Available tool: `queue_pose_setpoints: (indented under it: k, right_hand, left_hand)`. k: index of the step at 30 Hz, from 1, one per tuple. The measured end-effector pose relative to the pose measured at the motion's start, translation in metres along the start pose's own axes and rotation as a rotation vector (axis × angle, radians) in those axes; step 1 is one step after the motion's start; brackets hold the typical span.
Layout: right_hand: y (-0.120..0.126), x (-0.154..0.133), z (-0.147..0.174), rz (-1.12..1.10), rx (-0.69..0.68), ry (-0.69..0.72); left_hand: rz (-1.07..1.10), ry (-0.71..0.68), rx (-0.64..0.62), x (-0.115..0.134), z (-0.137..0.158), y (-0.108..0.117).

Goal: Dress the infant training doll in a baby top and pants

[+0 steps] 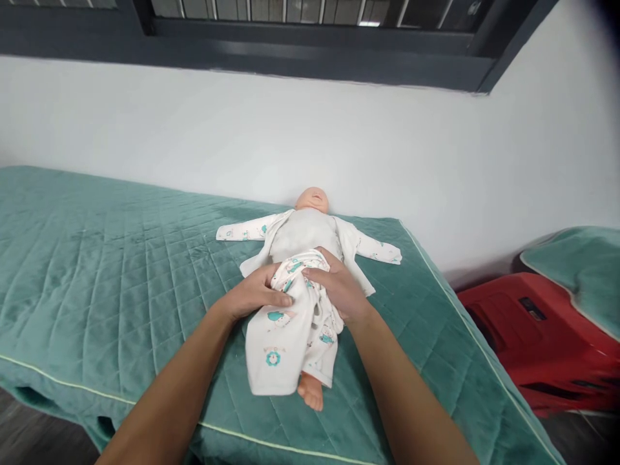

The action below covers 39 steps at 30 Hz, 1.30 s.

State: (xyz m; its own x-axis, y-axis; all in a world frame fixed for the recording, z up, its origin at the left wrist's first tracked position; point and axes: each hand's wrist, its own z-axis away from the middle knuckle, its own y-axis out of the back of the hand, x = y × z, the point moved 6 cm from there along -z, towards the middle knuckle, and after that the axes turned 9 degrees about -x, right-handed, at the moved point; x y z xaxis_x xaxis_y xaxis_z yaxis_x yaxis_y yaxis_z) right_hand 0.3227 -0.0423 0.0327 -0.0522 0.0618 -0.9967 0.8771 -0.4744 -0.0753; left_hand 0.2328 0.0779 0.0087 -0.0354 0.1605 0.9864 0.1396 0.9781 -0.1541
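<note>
A baby doll lies on its back, head toward the wall. Its white printed jacket hangs open at the front, sleeves spread to both sides, over a plain pale body. White printed baby pants are bunched at the waist over the doll's lower body. One bare foot sticks out of the right pant leg; the left leg end lies flat with no foot showing. My left hand grips the bunched fabric on the left, thumb on top. Opposite it, my right hand is closed on the same fabric.
A green quilted cover spreads under the doll, its piped edge running along the front and right. To the right stands a red plastic object with green cloth over it. Behind are a white wall and a dark window frame.
</note>
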Motion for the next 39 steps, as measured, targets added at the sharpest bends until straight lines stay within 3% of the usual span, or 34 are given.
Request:
queue_pose_setpoints:
  k: [3,8,10,14,18,23,30,36,39]
  right_hand:
    - [-0.004,-0.001,0.001,0.042,-0.012,0.013]
    - [-0.009,-0.005,0.001,0.141,-0.027,0.006]
    - [-0.013,-0.009,0.001,0.167,-0.097,0.007]
    - [-0.031,-0.015,0.005,0.208,-0.367,-0.006]
    - [-0.032,-0.017,0.008,0.178,-0.351,-0.015]
    - [-0.026,-0.017,0.01,0.204,-0.282,0.047]
    - [-0.033,-0.016,0.011,0.424,-0.323,0.089]
    - [-0.04,-0.009,0.012,0.649,-0.469,0.065]
    - [-0.039,-0.004,0.012,0.81,-0.488,0.068]
  left_hand:
    - [0.066,0.027,0.019,-0.005,-0.001,-0.001]
    - [0.23,-0.098,0.176,0.0,-0.001,-0.001]
    - [0.28,-0.116,0.254,0.002,0.001,-0.001]
    - [0.318,-0.131,0.328,0.005,0.004,0.0]
    - [0.339,-0.148,0.317,0.009,0.009,-0.007]
    - [0.412,-0.11,0.33,0.014,0.033,-0.035]
    - [0.488,0.008,0.432,0.015,0.077,-0.082]
    - [0.692,-0.012,0.774,0.001,0.109,-0.119]
    - [0.769,0.045,0.84,-0.017,0.121,-0.137]
